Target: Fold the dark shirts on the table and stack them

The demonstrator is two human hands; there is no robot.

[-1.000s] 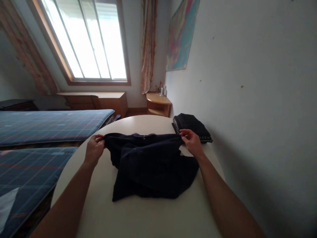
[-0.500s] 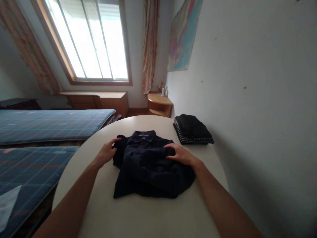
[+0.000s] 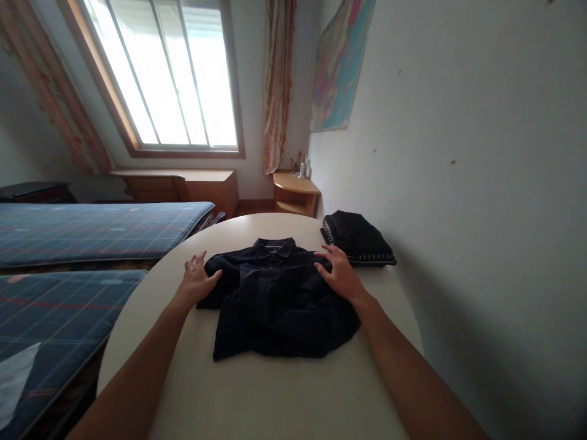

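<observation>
A dark navy collared shirt (image 3: 279, 305) lies front up on a round cream table (image 3: 257, 403), its collar toward the window and its lower part rumpled. At the shirt's left sleeve is my left hand (image 3: 198, 282), fingers spread, the thumb by the sleeve's edge and the other fingers raised. My right hand (image 3: 338, 272) hovers at or just over the right shoulder of the shirt with its fingers apart; whether it touches the cloth is hard to tell. Neither hand grips anything.
Folded dark clothes (image 3: 358, 238) with a striped edge are stacked at the table's back right, close to the white wall (image 3: 481, 183). Two beds with plaid mattresses (image 3: 101, 232) stand to the left. Behind the table are a desk (image 3: 206, 177) and a corner shelf (image 3: 296, 182).
Both hands have let go of the shirt and opened. My left hand has moved slightly left, my right hand slightly up and right. The left sleeve now lies spread outward, and the collar has shifted right.
</observation>
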